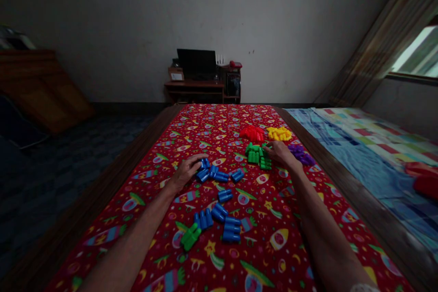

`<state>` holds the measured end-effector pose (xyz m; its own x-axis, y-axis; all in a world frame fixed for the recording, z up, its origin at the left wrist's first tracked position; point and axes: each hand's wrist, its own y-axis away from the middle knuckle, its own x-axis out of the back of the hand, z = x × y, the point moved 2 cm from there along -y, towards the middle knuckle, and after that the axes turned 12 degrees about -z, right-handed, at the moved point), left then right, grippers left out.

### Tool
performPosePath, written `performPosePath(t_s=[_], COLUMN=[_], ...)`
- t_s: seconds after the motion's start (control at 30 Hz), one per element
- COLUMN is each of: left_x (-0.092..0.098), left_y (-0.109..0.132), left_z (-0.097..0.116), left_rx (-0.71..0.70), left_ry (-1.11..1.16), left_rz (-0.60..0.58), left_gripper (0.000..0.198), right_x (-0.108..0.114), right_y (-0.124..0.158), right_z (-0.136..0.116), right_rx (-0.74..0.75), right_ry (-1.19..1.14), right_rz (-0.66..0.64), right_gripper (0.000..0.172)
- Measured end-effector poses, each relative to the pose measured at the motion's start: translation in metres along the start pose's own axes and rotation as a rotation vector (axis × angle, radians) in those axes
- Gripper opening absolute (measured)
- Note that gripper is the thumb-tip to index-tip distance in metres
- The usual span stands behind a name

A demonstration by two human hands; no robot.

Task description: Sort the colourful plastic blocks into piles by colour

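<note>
Plastic toy blocks lie sorted by colour on a red patterned cloth [273, 246]. My left hand [186, 169] curls its fingers around a blue block [204, 164] at the edge of a loose blue group [219, 174]. My right hand [280, 153] rests at the green pile [257, 155], fingers pinched on a green block. More blue blocks [222, 219] and one green piece [190, 236] lie nearer to me. Red [252, 133], yellow [279, 133] and purple [301, 154] piles sit farther away.
The cloth covers a long wooden table [328, 155]. A bed with a checked sheet [369, 155] runs along the right. A desk with a dark monitor [196, 64] stands at the far wall. A window [415, 54] is at upper right.
</note>
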<state>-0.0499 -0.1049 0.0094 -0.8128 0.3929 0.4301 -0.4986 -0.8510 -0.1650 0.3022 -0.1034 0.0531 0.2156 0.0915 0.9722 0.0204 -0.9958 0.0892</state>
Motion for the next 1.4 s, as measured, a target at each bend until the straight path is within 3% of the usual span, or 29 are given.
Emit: performPosePath(t_s=[0.2, 0.3, 0.4, 0.6, 0.87, 1.03, 1.1, 1.2, 1.3, 1.4], left_x=[0.0, 0.0, 0.0, 0.0, 0.001, 0.001, 0.0, -0.002, -0.004, -0.005], left_y=[0.0, 0.0, 0.001, 0.0, 0.0, 0.0, 0.0, -0.001, -0.001, -0.001], left_z=[0.003, 0.003, 0.002, 0.0, 0.002, 0.0, -0.002, -0.004, -0.004, -0.005], left_rx=[-0.007, -0.005, -0.003, -0.001, -0.004, 0.015, 0.035, 0.053, 0.035, 0.012], left_ry=[-0.001, -0.003, -0.003, 0.002, -0.007, -0.02, -0.007, 0.033, 0.072, 0.085], left_rz=[0.009, 0.011, 0.02, 0.01, 0.022, 0.014, 0.019, 0.032, 0.041, 0.039], left_gripper=[0.039, 0.039, 0.039, 0.039, 0.038, 0.039, 0.041, 0.045, 0.048, 0.049], right_x=[0.005, -0.002, -0.011, -0.008, 0.002, 0.03, 0.039, 0.031, -0.001, -0.039], right_y=[-0.002, -0.006, -0.009, -0.005, 0.002, 0.019, 0.029, 0.05, 0.082, 0.117], right_z=[0.001, -0.002, -0.01, -0.024, -0.026, -0.031, -0.047, -0.088, -0.14, -0.182], right_rx=[-0.183, -0.036, 0.114, 0.124, 0.147, 0.175, 0.278, 0.535, 0.821, 1.098], right_ry=[-0.01, -0.109, -0.146, -0.073, -0.077, -0.222, -0.344, -0.539, -0.537, -0.266], right_rz=[0.178, 0.22, 0.114, -0.004, 0.075, 0.198, 0.196, 0.007, -0.261, -0.334], right_gripper=[0.038, 0.04, 0.042, 0.052, 0.05, 0.052, 0.046, 0.032, 0.027, 0.022])
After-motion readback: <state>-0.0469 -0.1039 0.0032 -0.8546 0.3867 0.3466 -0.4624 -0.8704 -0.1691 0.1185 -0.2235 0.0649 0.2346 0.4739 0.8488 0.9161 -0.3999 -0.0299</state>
